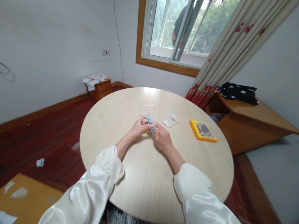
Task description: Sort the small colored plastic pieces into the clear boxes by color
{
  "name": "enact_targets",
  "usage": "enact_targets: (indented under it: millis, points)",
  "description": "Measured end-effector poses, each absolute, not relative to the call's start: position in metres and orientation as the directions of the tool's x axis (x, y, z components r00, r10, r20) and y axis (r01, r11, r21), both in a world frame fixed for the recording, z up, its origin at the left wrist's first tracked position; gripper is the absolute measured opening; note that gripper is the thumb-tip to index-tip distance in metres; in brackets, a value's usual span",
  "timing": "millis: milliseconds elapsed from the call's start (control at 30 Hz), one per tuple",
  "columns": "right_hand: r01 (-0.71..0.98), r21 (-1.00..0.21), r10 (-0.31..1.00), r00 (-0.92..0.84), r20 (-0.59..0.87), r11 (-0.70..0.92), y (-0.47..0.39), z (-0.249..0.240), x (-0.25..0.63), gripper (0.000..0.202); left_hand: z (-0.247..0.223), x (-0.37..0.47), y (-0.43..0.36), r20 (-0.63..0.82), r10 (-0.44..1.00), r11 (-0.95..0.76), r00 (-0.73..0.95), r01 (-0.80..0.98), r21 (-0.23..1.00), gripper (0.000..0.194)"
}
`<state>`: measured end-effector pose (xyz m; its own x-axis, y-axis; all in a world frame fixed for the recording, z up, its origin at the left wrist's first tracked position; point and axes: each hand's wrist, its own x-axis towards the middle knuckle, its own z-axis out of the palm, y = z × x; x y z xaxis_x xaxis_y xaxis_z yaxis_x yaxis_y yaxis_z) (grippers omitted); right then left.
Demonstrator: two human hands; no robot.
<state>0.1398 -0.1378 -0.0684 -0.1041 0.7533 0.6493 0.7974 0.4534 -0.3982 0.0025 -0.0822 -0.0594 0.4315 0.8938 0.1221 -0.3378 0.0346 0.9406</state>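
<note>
Over the middle of the round table, my left hand point(139, 127) and my right hand point(163, 137) come together on a small clear plastic bag point(150, 117) with a blue strip. Both hands have their fingers closed on it, the right from its right side. Small yellow pieces point(147, 132) show below the fingers, partly hidden by my hands. One tiny pale piece point(146, 140) lies nearer to me. Just right of my hands rests another clear plastic packet point(169, 120) with whitish contents that I cannot make out.
A flat yellow box point(203, 130) with a picture on top lies at the right of the pale round table point(140, 186). A tilted wooden cabinet point(259, 121) with dark cloth point(240, 92) stands beyond. Behind the window point(177, 34) a person is partly visible.
</note>
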Motion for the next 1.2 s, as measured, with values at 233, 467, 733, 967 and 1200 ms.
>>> enact_targets:
  millis: [233, 467, 733, 967, 1200]
  points:
    - [0.811, -0.37, 0.755, -0.13, 0.643, 0.454, -0.136, -0.072, 0.139, 0.043, -0.062, 0.002, -0.081, 0.134, 0.889, 0.018, 0.438, -0.326, 0.945, 0.049]
    - [0.798, -0.473, 0.761, 0.028, 0.648, 0.374, -0.137, -0.067, 0.146, 0.041, -0.06, 0.001, -0.083, 0.119, 0.881, 0.037, 0.457, -0.318, 0.947, 0.051]
    - [0.754, -0.529, 0.744, 0.08, 0.663, 0.39, -0.134, -0.069, 0.15, 0.038, -0.062, -0.002, -0.08, 0.116, 0.854, 0.056, 0.507, -0.312, 0.948, 0.052]
    - [0.718, -0.565, 0.719, 0.13, 0.683, 0.406, -0.129, -0.075, 0.152, 0.038, -0.056, -0.003, -0.083, 0.199, 0.839, -0.027, 0.507, -0.326, 0.945, 0.052]
    - [0.707, -0.594, 0.66, 0.239, 0.713, 0.385, -0.127, -0.075, 0.157, 0.037, -0.054, -0.006, -0.078, 0.177, 0.92, -0.099, 0.349, -0.23, 0.968, 0.044]
